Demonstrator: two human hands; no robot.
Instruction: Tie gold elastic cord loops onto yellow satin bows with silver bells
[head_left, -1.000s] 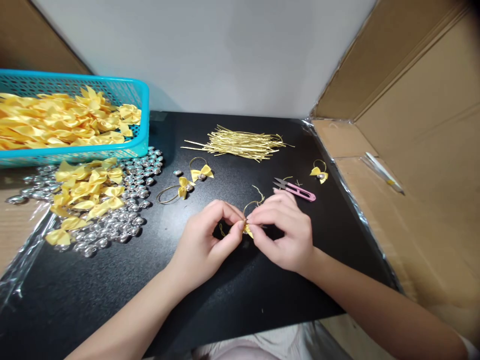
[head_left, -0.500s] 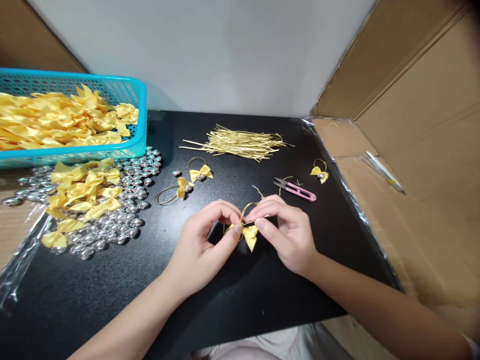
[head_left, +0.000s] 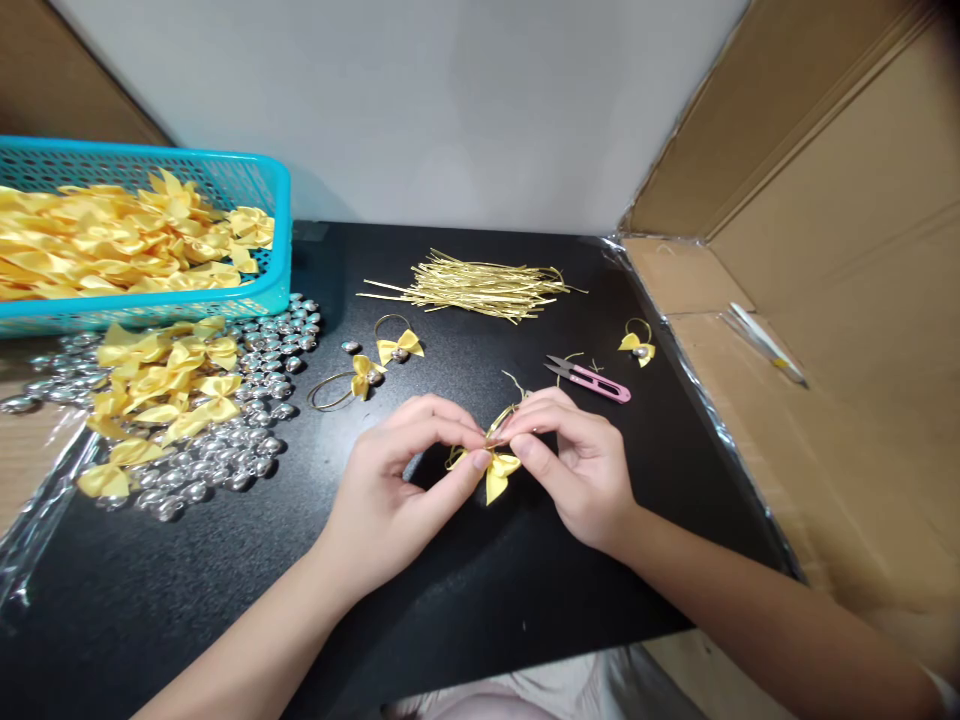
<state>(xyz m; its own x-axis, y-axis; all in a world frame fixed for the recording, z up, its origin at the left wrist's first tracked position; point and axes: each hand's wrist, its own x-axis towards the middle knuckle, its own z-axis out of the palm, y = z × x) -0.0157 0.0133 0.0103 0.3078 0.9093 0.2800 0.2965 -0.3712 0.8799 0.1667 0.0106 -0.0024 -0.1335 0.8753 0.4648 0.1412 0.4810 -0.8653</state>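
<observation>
Between my two hands is a yellow ribbon bow with a gold cord looped above it. My left hand pinches the bow's middle and the cord between thumb and forefinger. From the other side, my right hand closes thumb and fingers on the gold cord just above the bow. The fingertips nearly meet and hide the knot. Just beyond my hands lie finished-looking bows with silver bells and gold loops: one bow and another bow. Pink thread snips rest past my right hand.
A blue basket of yellow bows stands at the back left. Before it lie loose bows and many silver bells. A bundle of gold cords is at the back. Another belled bow and a white pen-like tool are at right.
My left fingertips have shifted slightly right, toward my right fingers. The gold loop now leans over to the right, and the bow has turned a little in my fingers.
</observation>
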